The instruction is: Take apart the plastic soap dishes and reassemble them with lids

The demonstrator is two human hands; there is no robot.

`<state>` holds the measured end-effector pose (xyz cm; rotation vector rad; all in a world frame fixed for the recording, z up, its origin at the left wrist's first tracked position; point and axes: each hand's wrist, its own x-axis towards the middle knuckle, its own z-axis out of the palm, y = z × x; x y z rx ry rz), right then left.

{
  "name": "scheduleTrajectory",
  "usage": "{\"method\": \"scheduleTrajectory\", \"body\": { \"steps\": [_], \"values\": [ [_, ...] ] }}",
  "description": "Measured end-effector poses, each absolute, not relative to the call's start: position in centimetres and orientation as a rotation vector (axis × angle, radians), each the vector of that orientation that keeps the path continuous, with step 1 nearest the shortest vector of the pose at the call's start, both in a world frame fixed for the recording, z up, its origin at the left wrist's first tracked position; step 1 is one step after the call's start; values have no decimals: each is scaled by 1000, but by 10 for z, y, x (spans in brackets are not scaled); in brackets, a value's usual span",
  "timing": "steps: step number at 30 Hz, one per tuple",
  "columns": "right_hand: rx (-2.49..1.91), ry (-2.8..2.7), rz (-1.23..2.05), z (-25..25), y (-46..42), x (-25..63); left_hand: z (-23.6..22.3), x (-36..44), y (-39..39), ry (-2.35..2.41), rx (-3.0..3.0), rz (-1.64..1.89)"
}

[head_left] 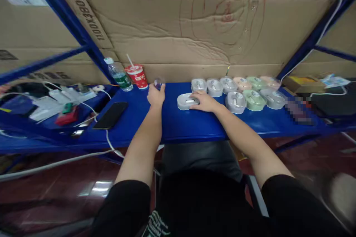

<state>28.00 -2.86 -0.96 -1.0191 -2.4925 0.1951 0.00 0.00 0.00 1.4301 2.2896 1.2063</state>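
My left hand (pixel 156 95) is closed round a small, clear, round object (pixel 159 81) above the back of the blue shelf; its exact kind is too small to tell. An oval white-grey plastic box (pixel 184 102) with a pale bar on its top lies flat on the shelf. Against its right end, my right hand (pixel 205 101) grips it with thumb and fingers. To the right stand several similar boxes with clear covers, among them a grey one (pixel 236 102), a green one (pixel 254 100) and a peach one (pixel 241 83).
A water bottle (pixel 122 77) and a red paper cup (pixel 138 77) with a straw stand at the back left. Nearer lies a black phone (pixel 111 115). Power strips and cables (pixel 52 102) crowd the far left. Cardboard (pixel 167 22) walls the back between blue posts (pixel 303 40).
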Motion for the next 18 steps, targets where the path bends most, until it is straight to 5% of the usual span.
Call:
{"method": "scheduleTrajectory", "body": {
  "steps": [18],
  "values": [
    [-1014,-2440,263,-12,-25,284,-1,-17,2,2326,1321,1137]
  ]
}}
